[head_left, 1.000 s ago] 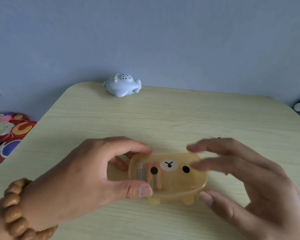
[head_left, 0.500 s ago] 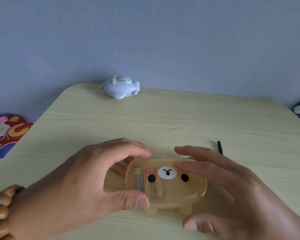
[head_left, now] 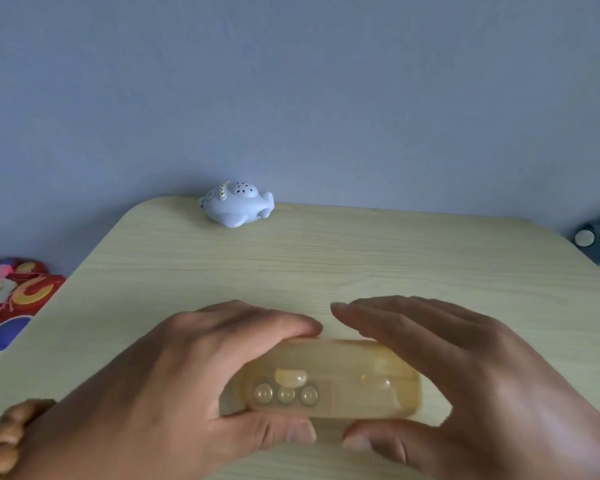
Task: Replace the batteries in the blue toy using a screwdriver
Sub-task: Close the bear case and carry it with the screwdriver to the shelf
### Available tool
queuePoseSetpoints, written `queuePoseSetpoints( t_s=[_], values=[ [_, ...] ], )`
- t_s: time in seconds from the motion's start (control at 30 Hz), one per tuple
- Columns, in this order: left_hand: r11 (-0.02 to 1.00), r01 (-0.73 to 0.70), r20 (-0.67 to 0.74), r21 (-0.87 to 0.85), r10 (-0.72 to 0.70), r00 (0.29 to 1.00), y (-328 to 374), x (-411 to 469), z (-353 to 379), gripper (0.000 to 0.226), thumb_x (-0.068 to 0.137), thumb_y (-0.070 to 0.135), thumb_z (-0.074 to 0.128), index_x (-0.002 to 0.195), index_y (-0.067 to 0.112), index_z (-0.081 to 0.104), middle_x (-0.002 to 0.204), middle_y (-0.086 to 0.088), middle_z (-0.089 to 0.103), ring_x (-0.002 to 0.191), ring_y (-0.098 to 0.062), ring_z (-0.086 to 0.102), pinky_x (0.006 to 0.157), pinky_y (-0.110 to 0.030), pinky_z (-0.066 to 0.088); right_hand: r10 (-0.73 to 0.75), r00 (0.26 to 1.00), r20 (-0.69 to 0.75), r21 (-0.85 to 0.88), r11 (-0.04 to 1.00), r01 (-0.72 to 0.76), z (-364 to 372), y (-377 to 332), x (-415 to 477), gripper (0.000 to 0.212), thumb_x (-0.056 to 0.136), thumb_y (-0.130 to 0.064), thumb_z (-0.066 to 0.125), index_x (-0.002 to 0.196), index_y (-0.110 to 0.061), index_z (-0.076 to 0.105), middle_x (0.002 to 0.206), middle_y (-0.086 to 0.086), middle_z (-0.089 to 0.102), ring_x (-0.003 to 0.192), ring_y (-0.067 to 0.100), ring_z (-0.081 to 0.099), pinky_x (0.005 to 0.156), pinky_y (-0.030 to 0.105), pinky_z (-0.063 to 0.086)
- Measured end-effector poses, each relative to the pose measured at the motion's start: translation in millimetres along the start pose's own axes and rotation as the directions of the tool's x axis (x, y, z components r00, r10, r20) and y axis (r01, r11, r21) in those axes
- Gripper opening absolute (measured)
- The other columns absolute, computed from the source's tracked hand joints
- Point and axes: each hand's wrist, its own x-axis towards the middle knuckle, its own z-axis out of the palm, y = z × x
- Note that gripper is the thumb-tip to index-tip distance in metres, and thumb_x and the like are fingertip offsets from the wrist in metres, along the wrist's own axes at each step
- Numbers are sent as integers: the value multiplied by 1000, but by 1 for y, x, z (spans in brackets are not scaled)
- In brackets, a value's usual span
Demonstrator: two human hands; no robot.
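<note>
Both hands [head_left: 160, 386] [head_left: 482, 382] clamp translucent amber case [head_left: 329, 382]; pale-blue toy [head_left: 237, 208] at far edge.

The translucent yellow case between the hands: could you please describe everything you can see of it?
The translucent yellow case looks like amber plastic, an elongated box with rounded ends. Its near side faces the camera, showing three round battery ends in a row at left and two pale rounded bumps. It lies near the table's front edge. The left hand and right hand both grip it, fingers over the top, thumbs against the near edge.
</note>
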Motion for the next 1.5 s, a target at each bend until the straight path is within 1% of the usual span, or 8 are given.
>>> queuePoseSetpoints(
  t_s=[0.33, 0.47, 0.57, 0.77, 0.87, 1.03, 1.3, 1.5],
  values=[
    [999, -30, -74, 23, 32, 997, -13, 9, 12, 59, 63, 61, 82, 117, 42, 65, 107, 32, 67, 91, 18, 62, 75, 0, 44, -44, 999, 28, 77, 996, 42, 20, 14, 2, 53, 86, -50, 68, 125, -14, 66, 112, -7, 74, 89, 16, 72, 69, 35, 57],
    [884, 92, -58, -459, -133, 989, -28, 28, 2, 99, 27, 85, 79, 116, 42, 69, 136, 12, 65, 106, 1, 67, 93, -26, 50, -85, 991, -103, 8, 996, 87, 21, 18, 10, 53, 87, -40, 71, 128, -7, 65, 127, 1, 70, 107, 21, 70, 81, 36, 58],
    [765, 162, 40, -623, -176, 984, -39, 26, -2, 93, 35, 82, 83, 121, 54, 63, 129, 15, 69, 110, -8, 71, 89, -38, 54, -97, 989, -108, -30, 995, 95, 22, 12, 10, 57, 84, -41, 74, 130, -8, 65, 131, 0, 69, 114, 18, 68, 84, 36, 58],
    [745, 258, 130, -614, -228, 965, -42, 20, 3, 84, 33, 76, 88, 111, 50, 69, 115, 12, 74, 108, -7, 72, 91, -43, 56, 82, 991, 108, 48, 995, -88, 24, 10, -1, 82, 76, -67, 69, 148, -39, 43, 146, -27, 49, 130, -12, 47, 99, 2, 39],
    [813, 207, -14, -544, -255, 967, -42, 20, 0, 79, 39, 66, 91, 113, 52, 67, 118, 20, 72, 114, -2, 67, 95, -46, 55, 383, 924, 5, 62, 922, -382, 12, 20, -7, 82, 64, -80, 62, 139, -57, 40, 134, -37, 50, 120, -24, 44, 91, -6, 35],
    [835, 158, -48, -527, -215, 975, -43, 22, -9, 74, 43, 55, 93, 113, 51, 69, 120, 20, 71, 114, -7, 68, 99, -46, 54, 697, 702, -148, -260, 657, -707, 24, 45, -4, 68, 78, -73, 51, 134, -34, 55, 109, -15, 57, 107, 11, 58, 78, 32, 50],
    [846, 53, -111, -530, -131, 985, -52, 37, -43, 71, 45, 49, 93, 113, 48, 71, 123, 23, 70, 121, 6, 61, 87, -14, 56, 676, 725, -133, -158, 708, -689, 31, 35, 16, 21, 98, -26, 54, 114, -31, 67, 95, -11, 58, 87, 13, 62, 73, 32, 53],
    [857, 63, -159, -511, -167, 973, -19, 55, -111, 71, 47, 52, 93, 114, 46, 71, 124, 21, 70, 124, 1, 59, 98, -32, 54, 744, 574, -341, 314, 666, -677, -55, 2, 72, 19, 92, -29, 66, 76, -23, 57, 60, -1, 68, 61, 4, 64, 51, 25, 41]
  ],
)
